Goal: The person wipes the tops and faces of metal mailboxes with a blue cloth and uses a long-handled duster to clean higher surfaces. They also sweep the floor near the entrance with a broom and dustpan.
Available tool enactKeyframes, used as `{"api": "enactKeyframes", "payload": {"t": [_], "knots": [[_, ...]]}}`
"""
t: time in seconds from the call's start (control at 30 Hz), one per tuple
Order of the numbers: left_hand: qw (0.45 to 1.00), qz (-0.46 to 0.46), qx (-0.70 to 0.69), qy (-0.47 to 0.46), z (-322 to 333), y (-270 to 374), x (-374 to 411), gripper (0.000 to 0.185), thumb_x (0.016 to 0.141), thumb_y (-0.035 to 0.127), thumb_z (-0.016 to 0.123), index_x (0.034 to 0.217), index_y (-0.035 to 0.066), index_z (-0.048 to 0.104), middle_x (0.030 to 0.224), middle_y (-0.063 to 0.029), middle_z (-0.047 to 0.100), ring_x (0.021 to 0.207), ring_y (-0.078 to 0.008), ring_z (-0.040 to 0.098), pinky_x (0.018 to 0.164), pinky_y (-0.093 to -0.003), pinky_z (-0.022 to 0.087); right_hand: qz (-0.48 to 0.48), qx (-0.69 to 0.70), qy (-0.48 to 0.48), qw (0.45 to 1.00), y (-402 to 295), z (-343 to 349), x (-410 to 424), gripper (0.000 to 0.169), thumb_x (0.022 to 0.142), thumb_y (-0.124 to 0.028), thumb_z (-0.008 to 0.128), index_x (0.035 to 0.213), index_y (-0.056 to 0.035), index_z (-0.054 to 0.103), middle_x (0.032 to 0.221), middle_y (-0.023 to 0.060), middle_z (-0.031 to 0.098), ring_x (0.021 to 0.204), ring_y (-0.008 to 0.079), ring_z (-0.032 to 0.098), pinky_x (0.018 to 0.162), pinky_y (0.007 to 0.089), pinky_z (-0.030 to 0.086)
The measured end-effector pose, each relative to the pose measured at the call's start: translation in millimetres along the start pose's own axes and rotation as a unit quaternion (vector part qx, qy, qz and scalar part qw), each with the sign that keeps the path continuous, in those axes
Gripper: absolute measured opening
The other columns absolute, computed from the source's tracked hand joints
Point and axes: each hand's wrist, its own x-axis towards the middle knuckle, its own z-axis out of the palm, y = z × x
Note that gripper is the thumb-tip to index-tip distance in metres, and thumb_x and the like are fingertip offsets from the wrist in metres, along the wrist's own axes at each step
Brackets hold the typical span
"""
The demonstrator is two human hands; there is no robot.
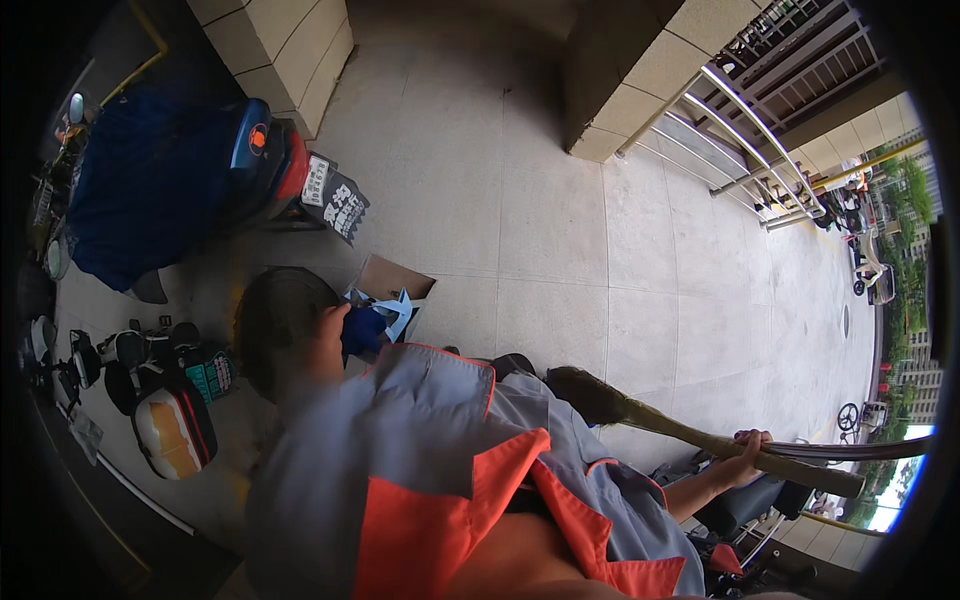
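Note:
My left hand (327,346), blurred, is beside a dark blue item (364,330) and a light blue strap (401,306), in front of a dark round object (281,322); whether it grips any of them is unclear. A brown board-like panel (390,279) lies just past the strap. Out to the right, my right hand (748,454) is closed around a long-handled broom (675,427) and a shiny metal pole (847,450). The broom's dark bristle head (581,391) points inward, near my grey and orange jacket (442,390).
A scooter under a dark blue cover (150,180) stands at upper left. Below it are more scooters, one with a white and orange rear box (176,427). Tiled pillars (289,45) and a metal railing (750,142) border the paved floor (555,225). Parked vehicles stand at far right.

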Motion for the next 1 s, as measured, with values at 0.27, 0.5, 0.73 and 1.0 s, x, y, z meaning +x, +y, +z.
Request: {"api": "enactKeyframes", "payload": {"t": [0.27,0.5,0.73,1.0], "knots": [[0.997,-0.026,-0.070,0.004,121.1,155.5,90.9,0.037,0.076,0.029,0.069,0.099,0.000,0.064,0.089,-0.0095,0.063,0.081,-0.0207,0.058,0.071,-0.0382,0.044,0.029,-0.034,-0.045,0.998,103.8,253.8,142.7,0.010,0.076,0.003,0.055,0.081,-0.0049,0.052,0.064,0.0011,0.046,0.054,0.0100,0.045,0.055,0.0252,0.040],[0.991,-0.031,-0.116,0.055,151.8,306.9,178.0,0.037,0.076,0.029,0.069,0.099,0.000,0.064,0.089,-0.0096,0.063,0.081,-0.0207,0.058,0.071,-0.0382,0.045,0.078,-0.001,-0.111,0.991,184.6,503.8,234.6,0.007,0.075,0.000,0.058,0.078,-0.0052,0.055,0.066,-0.0010,0.050,0.055,0.0073,0.047,0.050,0.0233,0.039],[0.988,-0.065,-0.102,0.091,181.6,421.6,323.1,0.037,0.076,0.029,0.069,0.098,0.000,0.065,0.088,-0.0097,0.063,0.082,-0.0208,0.058,0.071,-0.0382,0.045,0.075,-0.054,-0.174,0.980,192.0,771.8,245.7,0.005,0.076,-0.005,0.061,0.075,-0.0039,0.057,0.062,-0.0020,0.051,0.054,0.0068,0.047,0.050,0.0233,0.039],[0.993,-0.082,-0.075,0.042,264.6,566.2,531.9,0.036,0.076,0.028,0.069,0.098,0.000,0.065,0.088,-0.0098,0.064,0.082,-0.0209,0.058,0.072,-0.0382,0.045,0.045,-0.069,-0.168,0.982,194.1,1008.8,258.9,0.015,0.080,-0.013,0.062,0.069,-0.0045,0.054,0.059,-0.0020,0.050,0.054,0.0064,0.046,0.050,0.0249,0.038]]}}
